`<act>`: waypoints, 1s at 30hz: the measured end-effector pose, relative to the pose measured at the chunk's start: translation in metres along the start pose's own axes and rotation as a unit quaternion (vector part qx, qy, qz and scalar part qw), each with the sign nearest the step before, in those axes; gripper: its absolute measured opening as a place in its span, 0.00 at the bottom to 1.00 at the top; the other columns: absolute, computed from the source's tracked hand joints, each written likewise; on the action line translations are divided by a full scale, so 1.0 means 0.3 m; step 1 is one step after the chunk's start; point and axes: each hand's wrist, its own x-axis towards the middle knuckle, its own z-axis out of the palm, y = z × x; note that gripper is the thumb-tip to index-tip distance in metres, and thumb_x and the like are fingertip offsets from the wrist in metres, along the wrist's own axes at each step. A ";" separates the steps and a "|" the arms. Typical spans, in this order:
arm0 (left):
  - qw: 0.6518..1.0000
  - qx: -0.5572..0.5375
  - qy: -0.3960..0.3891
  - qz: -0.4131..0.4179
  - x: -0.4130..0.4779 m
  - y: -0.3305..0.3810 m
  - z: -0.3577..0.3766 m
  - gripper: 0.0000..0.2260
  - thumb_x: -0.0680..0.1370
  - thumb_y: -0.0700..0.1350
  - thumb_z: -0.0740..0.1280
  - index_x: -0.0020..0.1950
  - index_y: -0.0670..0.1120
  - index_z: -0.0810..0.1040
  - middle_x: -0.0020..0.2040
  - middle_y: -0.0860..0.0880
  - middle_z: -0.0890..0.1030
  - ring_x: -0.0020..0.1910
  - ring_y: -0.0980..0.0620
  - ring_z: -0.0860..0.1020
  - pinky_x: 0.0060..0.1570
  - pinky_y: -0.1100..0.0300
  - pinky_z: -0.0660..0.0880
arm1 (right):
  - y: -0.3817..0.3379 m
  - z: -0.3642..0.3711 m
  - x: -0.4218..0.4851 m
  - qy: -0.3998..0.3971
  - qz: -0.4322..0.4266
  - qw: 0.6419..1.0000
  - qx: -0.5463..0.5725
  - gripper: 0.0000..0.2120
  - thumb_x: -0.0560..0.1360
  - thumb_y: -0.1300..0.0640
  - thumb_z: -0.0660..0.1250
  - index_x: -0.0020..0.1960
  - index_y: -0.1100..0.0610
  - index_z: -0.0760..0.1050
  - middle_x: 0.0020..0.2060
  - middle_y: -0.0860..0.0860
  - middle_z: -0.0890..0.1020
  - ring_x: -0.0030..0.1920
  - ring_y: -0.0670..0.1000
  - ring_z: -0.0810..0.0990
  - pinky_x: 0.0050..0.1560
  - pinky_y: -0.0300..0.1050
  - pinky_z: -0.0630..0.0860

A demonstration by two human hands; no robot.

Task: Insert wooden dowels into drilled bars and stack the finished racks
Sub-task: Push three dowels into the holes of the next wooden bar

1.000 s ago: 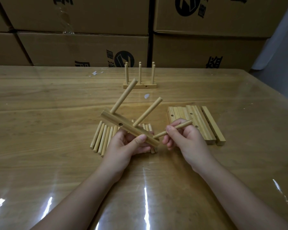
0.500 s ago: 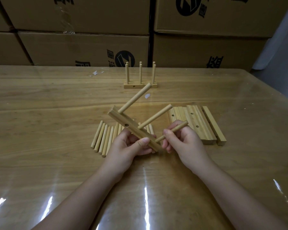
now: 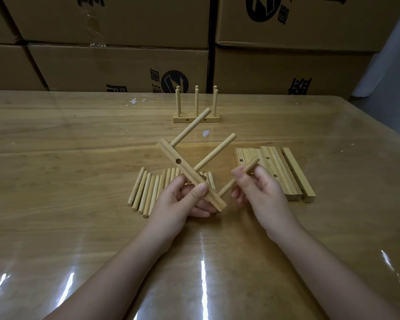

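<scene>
Tilting steeper than a second ago, the bar (image 3: 187,170) is swinging its far end up toward the tabletop's (image 3: 79,158) far edge, while the third dowel (image 3: 226,188) is closing in on the bar's near end; its tip is now meeting the bar's side there. Left hand (image 3: 178,204) is gripping the bar's lower half, thumb pressing on top and fingers curling beneath. Right hand (image 3: 263,195) is pinching the third dowel at mid-length between thumb and fingertips. Two dowels (image 3: 191,127) are already sitting in the bar and pointing up and right. Judgement: the last insertion is beginning; whether the tip is entering its hole cannot be told, since the bar's edge is hiding that face. Once seated, this rack is looking ready to join the finished racks (image 3: 183,118) standing near the far edge at centre. Loose dowels (image 3: 146,192) are lying beneath the left hand, and spare bars (image 3: 286,172) are lying just beyond the right hand, so more racks are remaining to build.
</scene>
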 end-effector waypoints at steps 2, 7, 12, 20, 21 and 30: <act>1.000 -0.022 0.001 -0.015 0.002 0.003 -0.002 0.15 0.70 0.56 0.70 0.50 0.47 0.81 0.40 0.42 0.84 0.38 0.49 0.84 0.35 0.62 0.79 | -0.007 -0.021 0.010 0.026 -0.001 0.998 0.054 0.17 0.70 0.43 0.64 0.50 0.55 0.76 0.29 0.46 0.79 0.30 0.43 0.76 0.31 0.34 0.74; 0.999 -0.027 -0.016 -0.035 -0.001 0.009 -0.008 0.10 0.72 0.58 0.70 0.49 0.57 0.83 0.39 0.43 0.84 0.38 0.48 0.83 0.35 0.62 0.79 | -0.003 -0.060 0.029 0.049 0.003 0.991 0.123 0.11 0.70 0.47 0.65 0.47 0.51 0.81 0.32 0.48 0.79 0.34 0.45 0.77 0.35 0.37 0.75; 0.999 -0.034 -0.011 -0.036 -0.002 0.014 -0.009 0.12 0.69 0.59 0.70 0.48 0.55 0.84 0.37 0.44 0.84 0.37 0.48 0.83 0.34 0.63 0.79 | -0.004 -0.067 0.029 0.008 -0.018 0.997 0.076 0.11 0.70 0.48 0.65 0.46 0.51 0.82 0.35 0.48 0.81 0.37 0.47 0.79 0.39 0.38 0.77; 0.999 -0.022 -0.012 -0.024 0.002 0.006 -0.017 0.09 0.70 0.56 0.69 0.45 0.54 0.83 0.38 0.45 0.84 0.36 0.51 0.82 0.35 0.62 0.79 | 0.003 -0.064 0.033 0.004 -0.014 0.997 0.071 0.13 0.71 0.51 0.64 0.47 0.59 0.78 0.32 0.48 0.80 0.34 0.46 0.78 0.38 0.37 0.77; 1.000 -0.018 -0.012 -0.019 0.003 0.003 -0.017 0.08 0.70 0.55 0.69 0.45 0.55 0.83 0.39 0.46 0.84 0.36 0.52 0.82 0.35 0.62 0.79 | 0.004 -0.064 0.032 0.006 -0.018 0.998 0.061 0.13 0.71 0.51 0.64 0.47 0.59 0.78 0.32 0.48 0.80 0.34 0.45 0.78 0.38 0.37 0.77; 1.000 0.004 -0.006 0.000 0.004 -0.009 -0.019 0.19 0.69 0.55 0.69 0.54 0.45 0.77 0.44 0.45 0.85 0.37 0.53 0.83 0.35 0.61 0.80 | 0.011 -0.073 0.033 0.003 -0.033 0.999 0.007 0.07 0.75 0.56 0.62 0.45 0.58 0.77 0.30 0.47 0.79 0.33 0.43 0.77 0.35 0.35 0.75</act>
